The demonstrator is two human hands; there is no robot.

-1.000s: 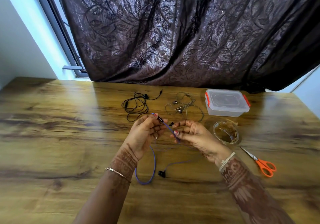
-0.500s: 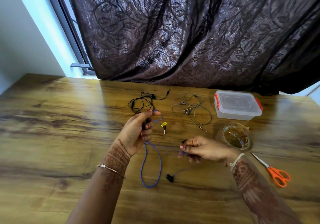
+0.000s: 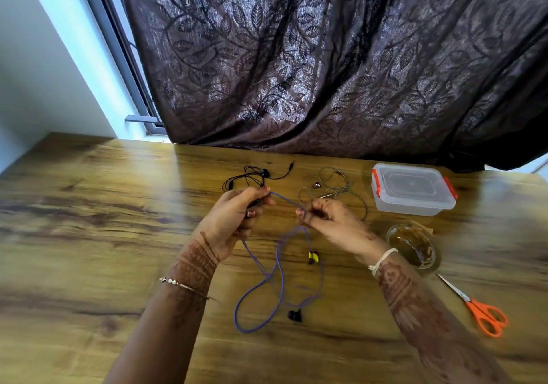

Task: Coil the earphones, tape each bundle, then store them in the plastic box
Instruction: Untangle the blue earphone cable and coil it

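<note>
Near the middle of the bench [image 3: 89,235], both hands work the blue earphones [image 3: 287,201]. The left hand [image 3: 237,217] has its fingers curled round one part of the cord, thumb and forefinger pinching it. The right hand [image 3: 332,220] pinches the cord between its fingertips. A short run of cord stretches between the two.

Half a second ago the right hand was lower and nearer, and the yellow plug [image 3: 313,256] sat up by the left fingers. Now the right hand has come up level with the left, and the plug dangles below it. The rest of the cord lies in loose loops on the near bench, ending at a black earbud [image 3: 295,315].

I judge this to be the cord being drawn out for a first wrap, so the coil is barely begun.

The black earphones [image 3: 252,176] and the grey earphones [image 3: 335,188] lie tangled at the far side. The plastic box [image 3: 412,189] sits far right with its lid on. The tape roll [image 3: 413,247] and scissors [image 3: 480,312] wait to the right.
</note>
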